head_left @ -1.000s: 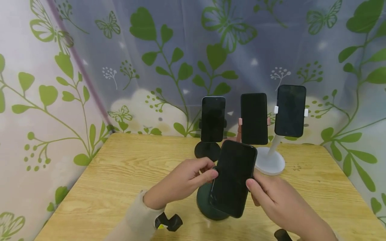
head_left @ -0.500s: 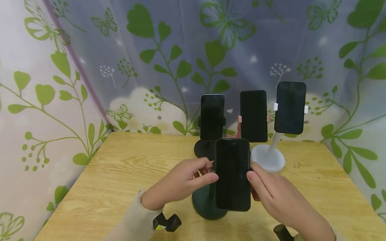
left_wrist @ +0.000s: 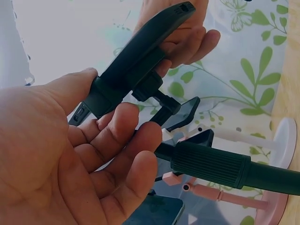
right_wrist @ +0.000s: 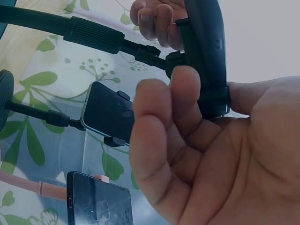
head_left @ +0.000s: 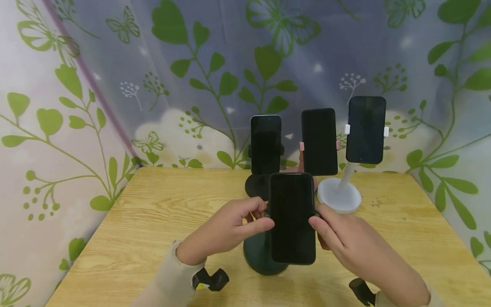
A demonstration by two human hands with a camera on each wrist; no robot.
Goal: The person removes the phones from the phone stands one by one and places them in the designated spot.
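A black phone (head_left: 292,218) stands nearly upright in the clamp (left_wrist: 104,97) of a dark green phone stand. The stand's ribbed pole (left_wrist: 211,161) shows in the left wrist view, and its round base (head_left: 261,258) is partly hidden behind the phone in the head view. My left hand (head_left: 232,228) pinches the left side of the clamp, thumb by the phone's edge and fingers curled behind. On the opposite side my right hand (head_left: 345,238) pinches the clamp's right end, its thumb at the phone's edge.
Behind, three more phones sit in stands: a black stand (head_left: 255,186) at left, a pink stand (head_left: 301,160) in the middle, and a white stand (head_left: 339,196) at right. All are on a wooden table (head_left: 153,213) before a leaf-patterned curtain (head_left: 215,85).
The phone has turned from tilted to nearly upright, its lower end swinging right as its top moved left. Both hands keep their hold at its sides. The head view has shifted slightly.
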